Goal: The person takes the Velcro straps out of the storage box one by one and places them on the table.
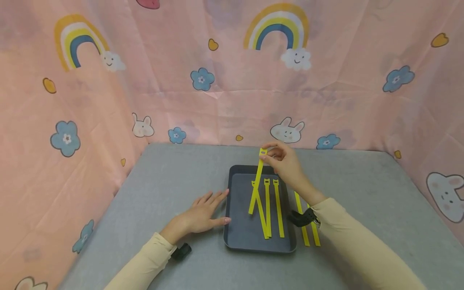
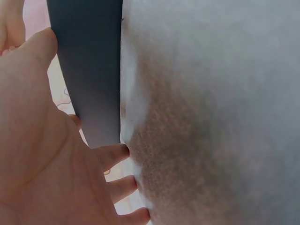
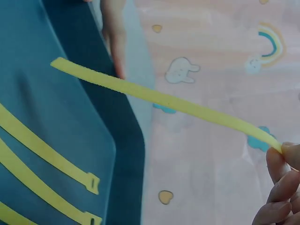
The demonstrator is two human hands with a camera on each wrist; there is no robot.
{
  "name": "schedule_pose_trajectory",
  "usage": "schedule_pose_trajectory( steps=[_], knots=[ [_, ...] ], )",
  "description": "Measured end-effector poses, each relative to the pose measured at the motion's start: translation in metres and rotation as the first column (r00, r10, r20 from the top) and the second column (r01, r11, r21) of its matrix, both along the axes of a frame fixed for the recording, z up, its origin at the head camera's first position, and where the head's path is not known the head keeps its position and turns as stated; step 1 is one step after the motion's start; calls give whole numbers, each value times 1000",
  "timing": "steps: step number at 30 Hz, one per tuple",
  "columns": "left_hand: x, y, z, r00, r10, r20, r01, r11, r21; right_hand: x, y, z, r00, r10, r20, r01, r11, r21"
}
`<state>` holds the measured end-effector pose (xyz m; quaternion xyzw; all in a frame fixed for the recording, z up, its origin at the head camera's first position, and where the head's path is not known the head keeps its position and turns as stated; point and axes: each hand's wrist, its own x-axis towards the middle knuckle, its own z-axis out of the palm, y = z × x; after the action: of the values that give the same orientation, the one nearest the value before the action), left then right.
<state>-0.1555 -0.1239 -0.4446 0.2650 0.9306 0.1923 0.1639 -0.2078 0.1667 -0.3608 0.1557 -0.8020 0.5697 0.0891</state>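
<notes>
My right hand (image 1: 288,165) pinches a yellow hook-and-loop cable tie (image 1: 257,177) by its slotted head, between thumb and fingertips. The tie slants down over the dark grey tray (image 1: 239,237), and in the right wrist view its free end (image 3: 61,64) hangs above the tray floor. Three more yellow cable ties (image 1: 278,213) lie lengthwise in the tray, the left two meeting at their near ends. My left hand (image 1: 199,215) has its fingers spread along the tray's left side, the thumb and fingertips right at the wall (image 2: 91,70).
Two further yellow cable ties (image 1: 304,235) lie on the grey table (image 1: 174,169) to the right of the tray, partly hidden by my right wrist and its black strap (image 1: 302,218). A pink patterned cloth (image 1: 224,108) encloses the table at the back and sides.
</notes>
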Motion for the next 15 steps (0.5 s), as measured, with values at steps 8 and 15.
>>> schedule_pose_trajectory(
  steps=[8,15],
  knots=[
    [0,1,1,1000,7,2,-7,1000,-2,4,26,13,997,-71,-7,72,997,20],
    [0,1,2,1000,8,0,-8,1000,-11,11,48,23,990,-133,36,133,991,1]
  ],
)
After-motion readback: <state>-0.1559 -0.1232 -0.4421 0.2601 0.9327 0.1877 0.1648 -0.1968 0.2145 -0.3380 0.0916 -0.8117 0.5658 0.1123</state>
